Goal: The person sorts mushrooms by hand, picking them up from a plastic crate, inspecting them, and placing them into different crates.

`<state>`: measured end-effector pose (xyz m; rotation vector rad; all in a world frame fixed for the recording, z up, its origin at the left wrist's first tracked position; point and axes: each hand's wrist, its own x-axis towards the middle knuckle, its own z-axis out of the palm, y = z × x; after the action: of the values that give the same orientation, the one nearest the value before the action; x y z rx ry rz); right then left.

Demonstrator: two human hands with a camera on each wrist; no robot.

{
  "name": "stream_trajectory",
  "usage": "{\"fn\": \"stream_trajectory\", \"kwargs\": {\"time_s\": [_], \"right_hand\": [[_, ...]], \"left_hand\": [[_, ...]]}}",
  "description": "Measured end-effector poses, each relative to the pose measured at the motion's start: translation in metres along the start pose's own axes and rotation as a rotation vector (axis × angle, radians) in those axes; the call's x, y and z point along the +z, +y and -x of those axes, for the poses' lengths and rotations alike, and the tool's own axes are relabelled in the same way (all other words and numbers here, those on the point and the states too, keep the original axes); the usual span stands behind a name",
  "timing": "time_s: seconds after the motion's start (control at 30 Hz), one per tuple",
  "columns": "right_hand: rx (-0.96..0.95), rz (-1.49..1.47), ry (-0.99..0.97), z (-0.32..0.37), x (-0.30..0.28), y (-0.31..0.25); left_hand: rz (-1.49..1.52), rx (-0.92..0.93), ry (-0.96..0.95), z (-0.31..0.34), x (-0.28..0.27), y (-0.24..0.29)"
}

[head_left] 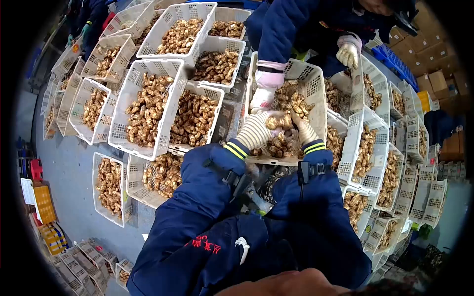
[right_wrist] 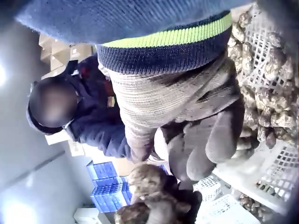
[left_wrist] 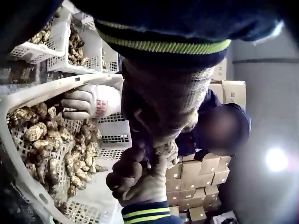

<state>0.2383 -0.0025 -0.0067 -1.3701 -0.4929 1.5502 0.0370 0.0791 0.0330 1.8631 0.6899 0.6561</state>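
Note:
Knobbly brown-and-cream mushrooms (head_left: 280, 121) are held between the two gloved hands, over a white crate (head_left: 271, 160). My left hand (head_left: 253, 132), in a striped glove, grips them from the left side. From the right, my right hand (head_left: 307, 132) meets them with its fingers curled. In the right wrist view, a mushroom (right_wrist: 147, 179) shows right below the thumb of that glove, beside dark glove fingertips. The left wrist view has both gloves close together, and the mushrooms there are mostly hidden. More mushrooms (head_left: 294, 101) lie loose in the crate beneath.
Across the crate a person in a dark blue jacket (head_left: 291, 29) reaches in with one gloved hand (head_left: 264, 93); their other glove (head_left: 348, 52) is at the right. White crates of mushrooms (head_left: 148, 106) crowd both sides, some stacked. Cardboard boxes (head_left: 434, 81) stand at the back right.

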Motion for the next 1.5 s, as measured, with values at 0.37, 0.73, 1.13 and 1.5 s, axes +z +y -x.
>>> {"fn": "stream_trajectory", "kwargs": {"time_s": [0.37, 0.73, 1.13, 1.5], "right_hand": [[0.442, 1.698, 0.119, -0.071, -0.034, 0.085], [-0.165, -0.017, 0.142, -0.001, 0.012, 0.011], [-0.254, -0.407, -0.054, 0.020, 0.035, -0.003], [-0.420, 0.146, 0.040, 0.016, 0.037, -0.002]], "left_hand": [[0.926, -0.463, 0.279, -0.004, -0.014, -0.011], [1.000, -0.346, 0.241, -0.008, 0.003, -0.044], [1.016, -0.411, 0.014, -0.004, 0.009, -0.028], [1.054, -0.557, 0.021, 0.001, 0.010, -0.022]]}}
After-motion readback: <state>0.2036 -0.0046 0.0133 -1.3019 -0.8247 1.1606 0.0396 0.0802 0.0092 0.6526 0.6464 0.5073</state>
